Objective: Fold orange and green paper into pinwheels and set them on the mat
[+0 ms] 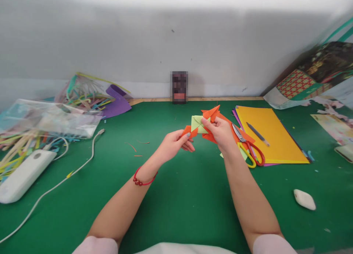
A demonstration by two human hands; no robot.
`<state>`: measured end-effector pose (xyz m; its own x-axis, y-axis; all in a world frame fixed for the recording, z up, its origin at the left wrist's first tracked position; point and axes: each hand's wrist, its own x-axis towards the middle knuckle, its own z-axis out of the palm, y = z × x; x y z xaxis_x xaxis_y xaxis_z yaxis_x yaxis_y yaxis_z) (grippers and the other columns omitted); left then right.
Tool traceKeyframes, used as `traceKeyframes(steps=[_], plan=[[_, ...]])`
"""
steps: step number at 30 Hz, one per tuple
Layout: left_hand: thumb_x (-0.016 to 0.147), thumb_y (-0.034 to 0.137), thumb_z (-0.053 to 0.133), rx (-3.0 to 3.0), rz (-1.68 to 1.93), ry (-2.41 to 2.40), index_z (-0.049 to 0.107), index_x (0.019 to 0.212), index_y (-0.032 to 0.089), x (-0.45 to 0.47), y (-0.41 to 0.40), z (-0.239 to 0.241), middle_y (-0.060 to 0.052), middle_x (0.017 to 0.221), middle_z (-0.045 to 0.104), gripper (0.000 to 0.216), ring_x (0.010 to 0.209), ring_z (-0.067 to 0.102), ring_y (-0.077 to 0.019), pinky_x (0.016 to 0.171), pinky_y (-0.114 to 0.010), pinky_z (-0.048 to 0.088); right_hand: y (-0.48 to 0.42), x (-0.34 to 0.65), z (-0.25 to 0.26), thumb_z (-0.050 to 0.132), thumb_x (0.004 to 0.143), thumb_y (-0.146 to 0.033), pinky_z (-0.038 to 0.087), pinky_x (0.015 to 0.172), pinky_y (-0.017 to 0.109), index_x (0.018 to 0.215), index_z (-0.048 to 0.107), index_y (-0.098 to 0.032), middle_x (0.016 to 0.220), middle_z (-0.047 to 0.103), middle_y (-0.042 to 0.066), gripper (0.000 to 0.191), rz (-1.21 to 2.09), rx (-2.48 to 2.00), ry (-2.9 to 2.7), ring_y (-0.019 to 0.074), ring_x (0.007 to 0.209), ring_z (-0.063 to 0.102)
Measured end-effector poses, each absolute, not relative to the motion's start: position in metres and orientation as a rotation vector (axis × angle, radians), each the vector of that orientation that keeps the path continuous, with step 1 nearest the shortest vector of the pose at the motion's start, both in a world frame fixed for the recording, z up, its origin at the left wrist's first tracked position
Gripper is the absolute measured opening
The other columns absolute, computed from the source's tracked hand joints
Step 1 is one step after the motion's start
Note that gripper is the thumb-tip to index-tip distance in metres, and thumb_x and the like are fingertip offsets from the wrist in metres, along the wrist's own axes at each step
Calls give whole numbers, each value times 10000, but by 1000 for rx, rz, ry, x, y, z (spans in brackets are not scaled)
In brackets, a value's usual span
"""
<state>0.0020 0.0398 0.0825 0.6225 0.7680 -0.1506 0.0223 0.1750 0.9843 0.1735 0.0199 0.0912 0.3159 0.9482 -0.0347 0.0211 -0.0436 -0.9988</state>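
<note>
Just right of centre in the frame, the folded green-and-orange paper (196, 124) is already creased into shape; the left hand (174, 143) and right hand (221, 132) pinch it between their fingers. Remaining folds, if any, cannot be told.

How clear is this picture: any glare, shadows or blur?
Head view: the wall is brightest along its top; glare streaks the clear plastic. Head view: a dark upright object is pixelated, with a faint shadow to its right. Head view: the folded paper looks fairly clear, while the patterned bag at right looks soft.
</note>
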Motion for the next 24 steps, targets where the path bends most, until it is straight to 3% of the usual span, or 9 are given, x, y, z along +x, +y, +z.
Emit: traceKeyframes(steps=[5,9,14,24], plan=[[707,474,683,1351,631,834,586,840,131,-4,43,87,-72,818,706,380,752,683,-173,728,-305,541,18,165,91,728,593,-543,448,518,261,778,647,-156,635,627,14,436,1095,-1397,-1041,154,584,582],[727,474,664,1365,619,819,610,823,130,-6,44,86,-59,765,693,362,739,687,-180,729,-314,547,17,160,90,729,612,-518,466,545,262,783,652,-161,670,641,16,403,1136,-1369,-1072,159,621,601],[694,464,694,1300,720,835,623,856,132,-5,46,84,-42,742,685,376,691,684,-173,713,-319,557,16,163,95,670,682,-541,512,713,306,828,679,-181,827,698,43,389,1203,-1312,-1115,190,784,649],[662,405,720,1211,817,838,638,827,126,-3,44,82,-24,718,676,334,650,673,-165,690,-318,566,14,164,99,690,684,-482,525,682,294,717,640,-184,717,689,15,304,1194,-1360,-1207,167,693,652]])
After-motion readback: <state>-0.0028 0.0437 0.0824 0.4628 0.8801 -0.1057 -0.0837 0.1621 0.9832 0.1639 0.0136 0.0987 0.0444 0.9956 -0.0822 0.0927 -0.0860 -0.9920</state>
